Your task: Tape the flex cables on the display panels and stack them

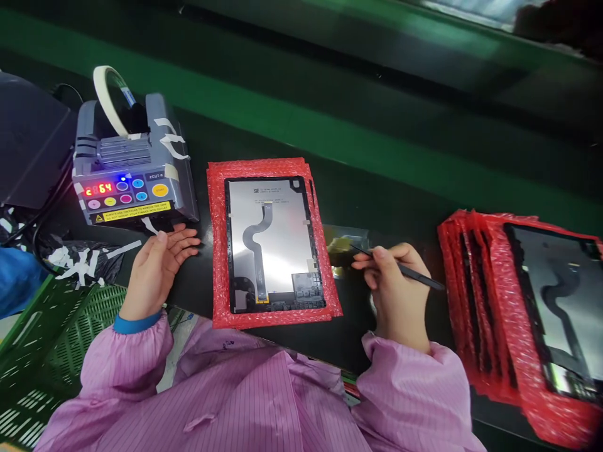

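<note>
My left hand (157, 267) is in front of the tape dispenser (134, 169), palm turned inward, fingers stretched and apart. A short strip of white tape (149, 225) hangs from the dispenser's outlet and reaches my thumb; whether it sticks there I cannot tell. In my right hand (400, 289) are black tweezers (421, 276), their tip pointing left over a small clear bag with yellowish film (343, 246). Between my hands a tablet screen assembly (287, 242) lies back up on red bubble wrap (220, 251), a dark ribbon cable (257, 257) running down its silver back.
On the right, a row of red bubble-wrap pouches (471, 301) leans beside another screen assembly (546, 295). At lower left is a green plastic basket (70, 339), with tape scraps (82, 267) on black plastic above it. Cables (42, 213) run beside the dispenser.
</note>
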A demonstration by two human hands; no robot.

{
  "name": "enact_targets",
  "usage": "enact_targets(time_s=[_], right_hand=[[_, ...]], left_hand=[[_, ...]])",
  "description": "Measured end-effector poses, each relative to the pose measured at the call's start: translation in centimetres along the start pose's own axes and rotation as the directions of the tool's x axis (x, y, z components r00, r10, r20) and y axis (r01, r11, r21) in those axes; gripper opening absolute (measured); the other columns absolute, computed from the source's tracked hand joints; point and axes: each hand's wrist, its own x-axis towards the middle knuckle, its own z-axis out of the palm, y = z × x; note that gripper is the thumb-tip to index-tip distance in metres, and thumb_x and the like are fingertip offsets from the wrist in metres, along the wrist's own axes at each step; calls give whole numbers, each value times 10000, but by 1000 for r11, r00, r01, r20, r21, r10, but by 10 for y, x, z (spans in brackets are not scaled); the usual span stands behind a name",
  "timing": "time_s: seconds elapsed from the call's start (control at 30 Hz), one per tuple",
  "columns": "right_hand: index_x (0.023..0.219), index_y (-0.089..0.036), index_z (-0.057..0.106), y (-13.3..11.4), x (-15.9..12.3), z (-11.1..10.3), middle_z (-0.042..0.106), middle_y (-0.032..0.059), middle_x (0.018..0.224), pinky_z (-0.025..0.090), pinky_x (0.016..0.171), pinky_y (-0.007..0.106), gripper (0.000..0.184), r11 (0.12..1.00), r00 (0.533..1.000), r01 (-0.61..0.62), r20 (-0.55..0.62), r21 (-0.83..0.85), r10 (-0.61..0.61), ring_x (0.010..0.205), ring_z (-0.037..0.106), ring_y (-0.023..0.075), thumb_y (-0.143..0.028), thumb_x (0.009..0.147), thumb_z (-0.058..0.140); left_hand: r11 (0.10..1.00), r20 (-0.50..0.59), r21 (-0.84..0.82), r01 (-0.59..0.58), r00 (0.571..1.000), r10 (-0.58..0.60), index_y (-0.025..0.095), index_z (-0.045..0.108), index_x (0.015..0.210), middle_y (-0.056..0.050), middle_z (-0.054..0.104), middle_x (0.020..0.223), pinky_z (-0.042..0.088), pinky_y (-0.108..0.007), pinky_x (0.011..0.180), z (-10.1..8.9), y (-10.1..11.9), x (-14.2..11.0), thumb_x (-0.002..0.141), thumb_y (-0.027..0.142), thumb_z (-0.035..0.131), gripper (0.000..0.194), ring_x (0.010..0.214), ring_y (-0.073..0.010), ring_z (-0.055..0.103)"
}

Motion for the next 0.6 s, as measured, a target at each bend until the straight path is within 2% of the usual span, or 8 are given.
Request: enact_targets(time_s=[0.1, 0.2, 0.33, 0.43, 0.5, 0.57, 0.6], right_hand=[[657, -236, 487, -15, -22, 6, 708, -21, 589, 255, 282, 173, 527, 998, 997, 3, 78, 59, -8, 426, 644, 134, -515, 653, 934], [664, -235, 509, -32, -54, 17, 719, -13, 602, 284, 270, 174, 457, 999, 969, -38, 246, 18, 32, 409, 633, 128, -494, 777, 869], [705, -227, 570, -42, -89, 33, 739, 13, 652, 349, 299, 174, 357, 996, 921, -85, 379, -24, 88, 453, 655, 132, -432, 884, 800], [700, -219, 583, -36, -99, 37, 745, 32, 653, 364, 298, 181, 358, 994, 902, -101, 416, -52, 113, 398, 593, 112, -438, 893, 789], [703, -214, 590, -29, -101, 38, 748, 38, 653, 353, 291, 182, 349, 990, 899, -113, 416, -81, 137, 356, 533, 91, -431, 902, 778], [707, -211, 592, -24, -103, 39, 743, 33, 640, 325, 282, 177, 340, 987, 899, -130, 409, -98, 159, 327, 482, 73, -418, 908, 771], [705, -210, 590, -23, -103, 39, 739, 30, 632, 310, 279, 175, 341, 985, 899, -136, 406, -104, 167, 317, 463, 67, -417, 908, 770]], left_hand=[[998, 42, -18, 56, 998, -55, 126, 735, 964, -106, 795, 892, 591, -274, 714, 3, 4, 0, 808, 578, 801, 483, 809, -190, 744], [995, 79, 0, 105, 991, -104, 122, 739, 882, -84, 774, 763, 571, -252, 639, 4, 6, -3, 773, 608, 819, 505, 687, -166, 718], [994, 85, 77, 75, 993, -82, 119, 732, 788, -57, 725, 631, 549, -247, 575, -3, 10, -10, 774, 637, 810, 524, 570, -147, 673], [991, 88, 127, -34, 996, 23, 133, 734, 746, -45, 707, 597, 528, -236, 551, -11, 8, -16, 853, 620, 752, 499, 543, -138, 659], [975, 104, 166, -147, 986, 131, 150, 740, 754, -39, 711, 606, 528, -238, 564, -15, 6, -21, 944, 570, 670, 466, 551, -136, 659], [921, 184, 248, -301, 948, 260, 167, 748, 777, -38, 722, 631, 542, -249, 602, -16, 4, -26, 1035, 499, 551, 464, 594, -142, 676], [863, 271, 308, -401, 906, 325, 174, 753, 794, -41, 732, 654, 554, -260, 632, -16, 4, -29, 1064, 461, 501, 469, 628, -148, 689]])
